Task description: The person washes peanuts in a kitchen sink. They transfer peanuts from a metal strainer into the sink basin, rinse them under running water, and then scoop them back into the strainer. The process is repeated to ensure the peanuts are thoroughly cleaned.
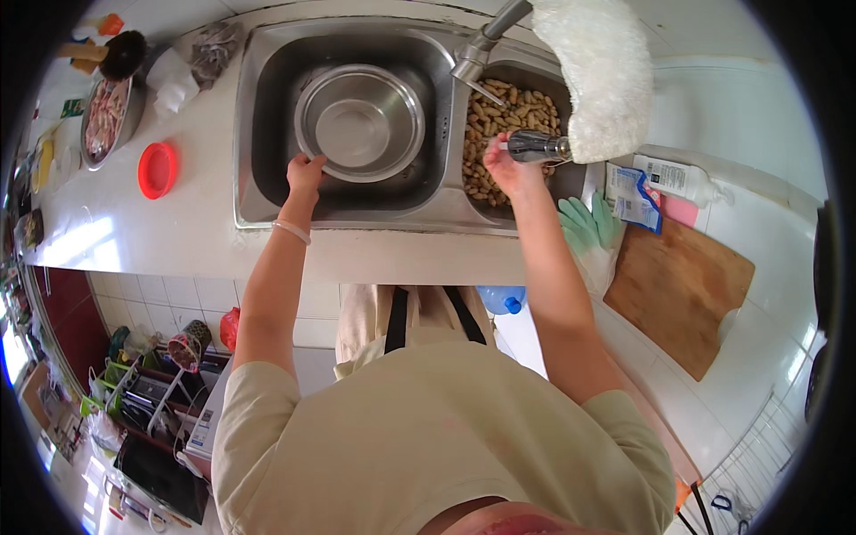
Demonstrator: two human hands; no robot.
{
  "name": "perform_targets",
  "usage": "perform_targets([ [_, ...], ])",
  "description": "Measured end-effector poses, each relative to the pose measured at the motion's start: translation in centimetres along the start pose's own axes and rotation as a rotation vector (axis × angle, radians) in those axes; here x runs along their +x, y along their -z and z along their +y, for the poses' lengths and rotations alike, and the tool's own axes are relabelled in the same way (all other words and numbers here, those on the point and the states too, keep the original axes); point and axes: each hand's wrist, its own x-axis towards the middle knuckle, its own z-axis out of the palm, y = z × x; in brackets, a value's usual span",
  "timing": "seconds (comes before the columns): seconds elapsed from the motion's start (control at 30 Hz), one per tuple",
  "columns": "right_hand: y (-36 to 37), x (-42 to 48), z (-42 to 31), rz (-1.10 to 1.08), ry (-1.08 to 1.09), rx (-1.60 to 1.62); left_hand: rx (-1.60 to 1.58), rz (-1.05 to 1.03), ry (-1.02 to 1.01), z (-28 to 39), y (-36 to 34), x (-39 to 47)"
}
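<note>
In the larger sink basin on the left sits a round stainless steel bowl [360,124]. My left hand [307,173] grips its lower left rim. The smaller basin on the right holds many unshelled peanuts [511,114]. Over them, my right hand [509,162] is at the dark, shiny spray head [536,146] of the faucet; whether its fingers close around it is hard to tell. The metal faucet body [472,59] stands between the basins. A white, fluffy covering [605,80] wraps the faucet's hose or neck.
Green rubber gloves [588,221], a wooden cutting board [679,294] and a white bottle [675,179] lie right of the sink. Left are a red plastic dish [158,170], a metal bowl of raw meat [107,120], a brush [124,56] and a crumpled grey cloth [215,53].
</note>
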Motion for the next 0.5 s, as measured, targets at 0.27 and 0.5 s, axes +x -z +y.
perform_targets([
  [0.27,-1.4,0.9,-1.3,0.033,-0.012,0.146,0.58,0.21,-0.483,-0.7,0.4,-4.1],
  [0.5,7.9,10.2,-9.8,-0.063,0.35,-1.313,0.991,0.369,-0.965,0.4,-5.3,-11.9],
])
